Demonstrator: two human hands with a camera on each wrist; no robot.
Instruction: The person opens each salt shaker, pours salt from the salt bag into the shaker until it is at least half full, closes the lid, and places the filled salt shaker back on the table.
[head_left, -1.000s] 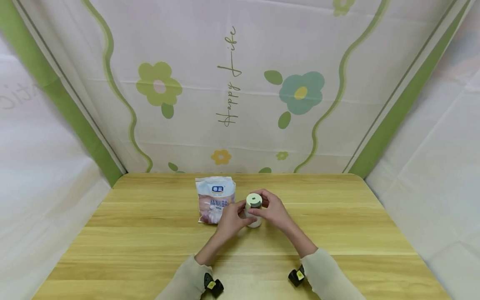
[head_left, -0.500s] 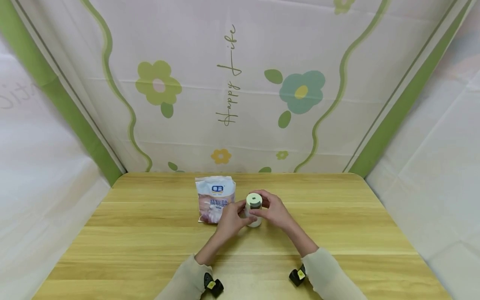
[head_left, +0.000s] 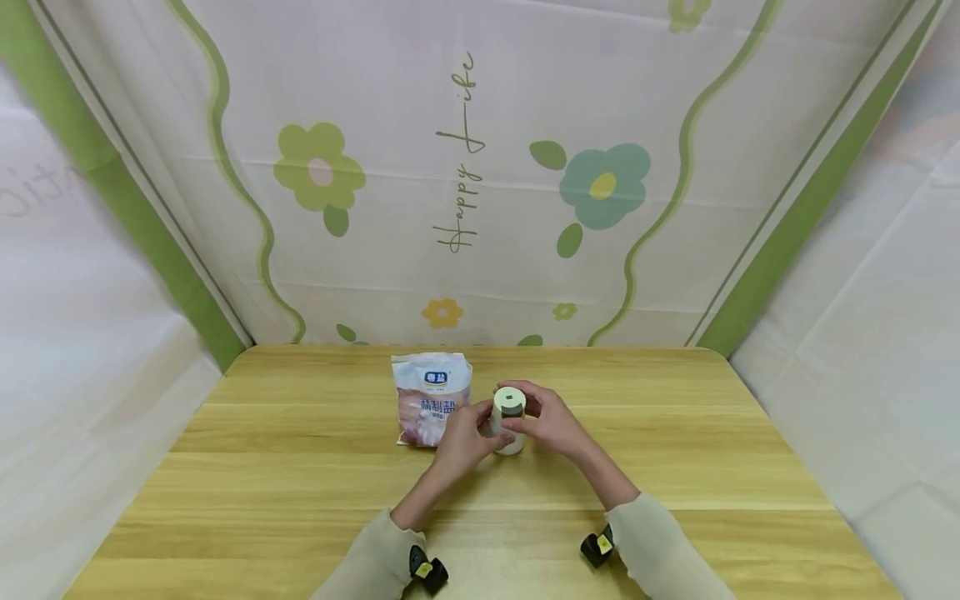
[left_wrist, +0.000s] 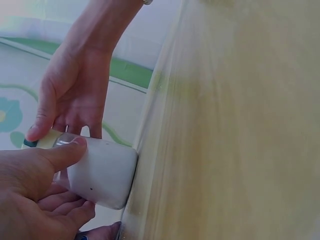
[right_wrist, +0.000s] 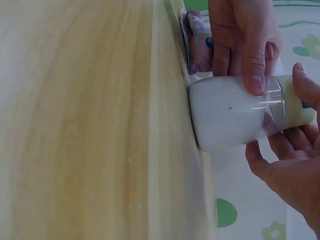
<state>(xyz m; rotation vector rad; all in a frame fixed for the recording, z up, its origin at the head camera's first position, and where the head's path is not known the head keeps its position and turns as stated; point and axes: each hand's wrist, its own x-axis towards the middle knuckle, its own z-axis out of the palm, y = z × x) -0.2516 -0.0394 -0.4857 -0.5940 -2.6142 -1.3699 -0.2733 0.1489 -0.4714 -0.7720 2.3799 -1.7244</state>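
Observation:
A clear jar (right_wrist: 225,115) filled with white contents stands upright on the table, under a pale yellow-green lid (head_left: 510,395) with a dark green patch on its side. My left hand (head_left: 461,440) grips the jar's body, thumb across the near side and fingers behind. Higher up, my right hand (head_left: 553,423) holds the lid between thumb and fingers. In the left wrist view, the right thumb lies on the lid by the dark patch. Just left of the jar, partly behind my left hand, is a white and pink salt bag (head_left: 427,392).
The wooden table (head_left: 300,500) runs back to a hanging cloth (head_left: 375,275) printed with flowers, with more cloth at both sides. Black wrist cameras (head_left: 427,573) are strapped at both sleeves.
My right thumb has shifted very slightly to the right along the lid's side, and a little more of the dark patch shows. The jar, left hand and salt bag stay in place.

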